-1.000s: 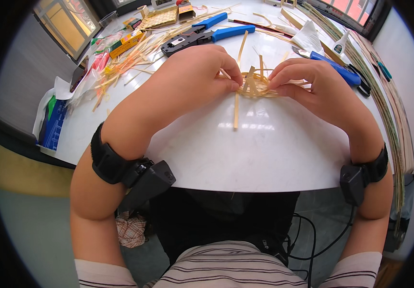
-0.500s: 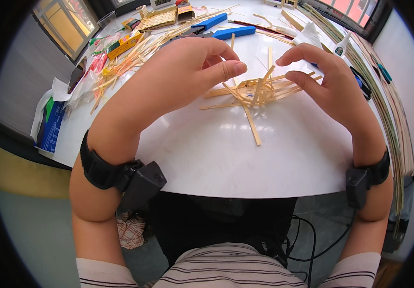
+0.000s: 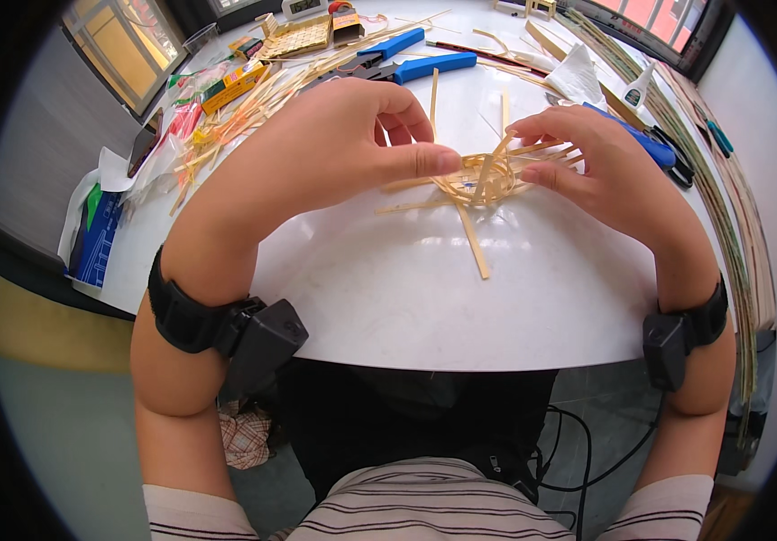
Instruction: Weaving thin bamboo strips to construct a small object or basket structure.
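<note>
A small round woven piece of bamboo strips (image 3: 477,180) lies on the white table, with loose strip ends sticking out all round and one short strip standing up from it. My left hand (image 3: 379,140) is at its left side, the thumb tip touching or just over the woven rim and the fingers bent above, apart from the thumb. From the right, my right hand (image 3: 591,158) reaches over the strips on that side. Its fingertips are by the upright strip and its thumb by the rim, with a gap between them. Part of the weave is hidden behind both hands.
Blue-handled pliers (image 3: 433,65) lie beyond my left hand, near a pile of loose strips (image 3: 253,113). Scissors (image 3: 675,158), a white bottle (image 3: 639,86) and crumpled tissue (image 3: 578,77) are to the right. A woven tray (image 3: 303,36) and small boxes stand at the back.
Both hands have closed in on the woven piece: my left thumb moved down to its left rim, my right hand moved left over the right-hand strips. The piece has shifted slightly.
</note>
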Demonstrator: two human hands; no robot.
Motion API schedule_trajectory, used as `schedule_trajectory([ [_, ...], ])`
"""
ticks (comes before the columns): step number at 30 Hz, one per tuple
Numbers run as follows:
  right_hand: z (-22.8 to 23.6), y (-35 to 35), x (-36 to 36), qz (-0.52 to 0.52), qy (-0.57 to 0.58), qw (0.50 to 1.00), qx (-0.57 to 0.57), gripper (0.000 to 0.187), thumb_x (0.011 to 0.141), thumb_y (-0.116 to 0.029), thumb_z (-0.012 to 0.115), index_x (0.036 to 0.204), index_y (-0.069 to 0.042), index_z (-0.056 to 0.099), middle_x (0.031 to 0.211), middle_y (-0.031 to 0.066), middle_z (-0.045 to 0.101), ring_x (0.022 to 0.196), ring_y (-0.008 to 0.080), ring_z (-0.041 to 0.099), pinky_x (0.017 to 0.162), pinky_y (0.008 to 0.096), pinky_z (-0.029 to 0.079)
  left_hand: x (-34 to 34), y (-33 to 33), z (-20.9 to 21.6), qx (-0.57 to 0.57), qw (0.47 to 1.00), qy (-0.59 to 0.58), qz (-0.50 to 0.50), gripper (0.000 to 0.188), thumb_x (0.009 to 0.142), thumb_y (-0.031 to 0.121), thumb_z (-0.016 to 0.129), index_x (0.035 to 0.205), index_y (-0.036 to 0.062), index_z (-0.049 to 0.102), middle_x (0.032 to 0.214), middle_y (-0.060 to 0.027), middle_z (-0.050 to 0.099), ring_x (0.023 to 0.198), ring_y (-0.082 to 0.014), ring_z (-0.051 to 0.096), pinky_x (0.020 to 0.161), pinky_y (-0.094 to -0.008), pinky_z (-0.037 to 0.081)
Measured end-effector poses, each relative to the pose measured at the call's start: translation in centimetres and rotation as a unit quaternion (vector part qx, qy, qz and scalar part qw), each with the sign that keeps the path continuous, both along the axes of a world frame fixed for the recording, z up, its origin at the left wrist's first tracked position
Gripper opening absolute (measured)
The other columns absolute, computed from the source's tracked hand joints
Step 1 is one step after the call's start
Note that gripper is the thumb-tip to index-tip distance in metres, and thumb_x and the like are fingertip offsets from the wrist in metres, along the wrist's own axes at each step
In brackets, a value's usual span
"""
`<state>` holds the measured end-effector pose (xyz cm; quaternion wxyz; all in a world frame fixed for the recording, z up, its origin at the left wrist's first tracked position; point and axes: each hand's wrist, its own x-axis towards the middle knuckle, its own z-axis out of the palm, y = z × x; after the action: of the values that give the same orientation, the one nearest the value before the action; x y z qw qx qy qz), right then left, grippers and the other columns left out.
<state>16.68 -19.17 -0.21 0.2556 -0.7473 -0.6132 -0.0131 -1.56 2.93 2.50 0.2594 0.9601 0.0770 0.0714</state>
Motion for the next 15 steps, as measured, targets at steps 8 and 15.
schedule_trajectory([
  [8, 1.9, 0.2, -1.4, -0.022, 0.051, 0.992, -0.111, 0.021, 0.090, -0.015, 0.079, 0.106, -0.003, 0.075, 0.085, 0.0056, 0.071, 0.074, 0.0165, 0.060, 0.069, 0.0291, 0.049, -0.1, 1.0, -0.5, 0.038, 0.999, -0.007, -0.012, 0.032, 0.092, 0.033, 0.077, 0.099, 0.0019, 0.075, 0.076, -0.0039, 0.067, 0.072, -0.0126, 0.060, 0.069, -0.0280, 0.050],
  [15, 1.6, -0.3, -2.0, 0.070, 0.092, 0.989, -0.094, 0.014, 0.090, -0.014, 0.074, 0.099, -0.003, 0.076, 0.070, 0.0079, 0.062, 0.062, 0.0188, 0.056, 0.060, 0.0324, 0.046, 0.0, 0.2, -0.5, -0.039, 0.998, -0.010, 0.037, 0.030, 0.095, 0.031, 0.073, 0.098, 0.0010, 0.075, 0.073, -0.0016, 0.067, 0.068, -0.0086, 0.059, 0.063, -0.0258, 0.046],
])
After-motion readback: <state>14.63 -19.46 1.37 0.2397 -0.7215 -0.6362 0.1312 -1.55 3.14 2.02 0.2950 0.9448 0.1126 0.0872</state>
